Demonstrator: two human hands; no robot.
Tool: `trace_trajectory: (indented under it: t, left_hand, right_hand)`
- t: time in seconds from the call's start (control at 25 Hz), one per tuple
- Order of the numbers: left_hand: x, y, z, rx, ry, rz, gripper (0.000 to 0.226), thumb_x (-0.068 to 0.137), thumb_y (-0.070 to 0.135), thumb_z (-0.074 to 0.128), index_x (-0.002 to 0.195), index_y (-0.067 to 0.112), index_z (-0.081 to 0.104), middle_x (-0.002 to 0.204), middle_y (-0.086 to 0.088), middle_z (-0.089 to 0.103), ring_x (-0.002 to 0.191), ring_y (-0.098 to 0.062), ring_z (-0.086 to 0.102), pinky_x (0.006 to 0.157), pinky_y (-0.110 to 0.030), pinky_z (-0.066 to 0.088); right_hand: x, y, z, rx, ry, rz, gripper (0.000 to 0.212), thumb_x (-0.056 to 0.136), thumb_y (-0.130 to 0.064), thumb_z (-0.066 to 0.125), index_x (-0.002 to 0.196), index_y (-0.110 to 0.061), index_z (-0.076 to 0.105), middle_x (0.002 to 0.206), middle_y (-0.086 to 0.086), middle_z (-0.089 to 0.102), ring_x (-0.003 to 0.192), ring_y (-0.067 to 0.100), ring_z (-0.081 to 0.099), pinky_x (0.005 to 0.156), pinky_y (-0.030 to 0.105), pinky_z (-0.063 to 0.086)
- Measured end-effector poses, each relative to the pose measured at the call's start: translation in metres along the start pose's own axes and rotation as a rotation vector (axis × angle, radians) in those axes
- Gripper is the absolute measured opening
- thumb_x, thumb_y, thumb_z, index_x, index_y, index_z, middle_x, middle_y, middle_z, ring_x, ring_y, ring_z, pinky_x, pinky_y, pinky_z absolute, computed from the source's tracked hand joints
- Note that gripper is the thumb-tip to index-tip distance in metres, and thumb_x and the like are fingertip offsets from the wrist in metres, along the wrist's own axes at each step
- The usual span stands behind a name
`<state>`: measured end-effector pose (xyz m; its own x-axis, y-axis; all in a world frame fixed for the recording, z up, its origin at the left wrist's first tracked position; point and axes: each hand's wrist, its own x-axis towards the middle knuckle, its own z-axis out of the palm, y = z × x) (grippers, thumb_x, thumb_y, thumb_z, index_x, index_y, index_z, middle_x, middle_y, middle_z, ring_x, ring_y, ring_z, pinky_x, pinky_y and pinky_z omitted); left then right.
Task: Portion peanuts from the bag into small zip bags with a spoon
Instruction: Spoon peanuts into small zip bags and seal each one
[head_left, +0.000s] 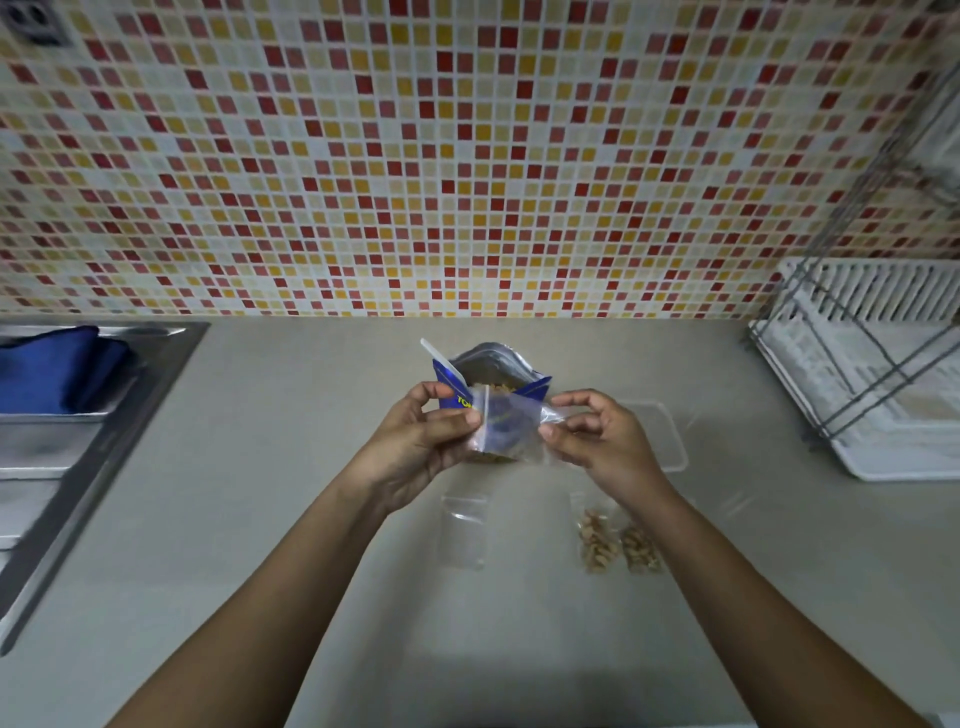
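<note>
Two edges bound the counter: the sink rim at left and the dish rack at right, well apart from the hands. The left hand and right hand each pinch one side of a small zip bag, just before the open peanut bag holding the spoon.

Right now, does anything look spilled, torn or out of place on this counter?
Nothing stands out. The peanut bag stands open with the spoon in it, the left hand and right hand hold a zip bag between them, two filled bags lie side by side, and no loose peanuts show on the counter.
</note>
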<state>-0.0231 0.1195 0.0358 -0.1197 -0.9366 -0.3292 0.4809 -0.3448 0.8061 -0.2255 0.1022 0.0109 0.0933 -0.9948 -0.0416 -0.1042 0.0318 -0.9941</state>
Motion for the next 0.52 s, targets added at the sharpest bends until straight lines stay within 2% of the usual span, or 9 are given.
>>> trace_trajectory:
  t: [0.2, 0.36, 0.44, 0.52]
  left_hand:
    - [0.003, -0.003, 0.018, -0.094, -0.012, -0.025, 0.023, 0.084, -0.010, 0.052, 0.081, 0.013, 0.050, 0.063, -0.005, 0.068, 0.053, -0.012, 0.064, 0.053, -0.020, 0.057]
    - [0.006, -0.011, 0.028, -0.238, -0.019, -0.020, 0.024, 0.086, -0.009, 0.050, 0.080, 0.014, 0.047, 0.071, -0.006, 0.063, 0.057, -0.011, 0.064, 0.054, -0.019, 0.055]
    - [0.005, -0.011, 0.030, -0.033, 0.013, 0.059, 0.024, 0.087, -0.009, 0.050, 0.083, 0.014, 0.048, 0.073, -0.007, 0.056, 0.061, -0.013, 0.059, 0.059, -0.021, 0.054]
    - [0.000, -0.009, 0.031, 0.280, 0.051, 0.151, 0.019, 0.088, -0.007, 0.050, 0.090, 0.011, 0.057, 0.075, -0.008, 0.057, 0.065, -0.016, 0.055, 0.065, -0.025, 0.049]
  right_hand:
    - [0.004, -0.007, -0.009, -0.017, 0.007, -0.029, 0.033, 0.081, -0.005, 0.068, 0.110, -0.015, 0.057, 0.064, -0.003, 0.068, 0.060, 0.003, 0.064, 0.063, 0.018, 0.052]
    - [0.003, -0.007, -0.012, -0.071, 0.038, -0.057, 0.030, 0.083, -0.010, 0.067, 0.100, -0.032, 0.057, 0.079, 0.003, 0.070, 0.075, 0.015, 0.067, 0.076, 0.033, 0.055]
    - [-0.001, -0.008, -0.018, -0.071, 0.074, -0.076, 0.030, 0.082, -0.012, 0.068, 0.101, -0.032, 0.057, 0.088, -0.001, 0.066, 0.078, 0.016, 0.065, 0.076, 0.035, 0.055]
    - [-0.005, -0.013, -0.022, -0.024, 0.083, -0.074, 0.034, 0.082, -0.008, 0.067, 0.104, -0.031, 0.054, 0.103, -0.007, 0.056, 0.074, 0.007, 0.063, 0.068, 0.028, 0.055]
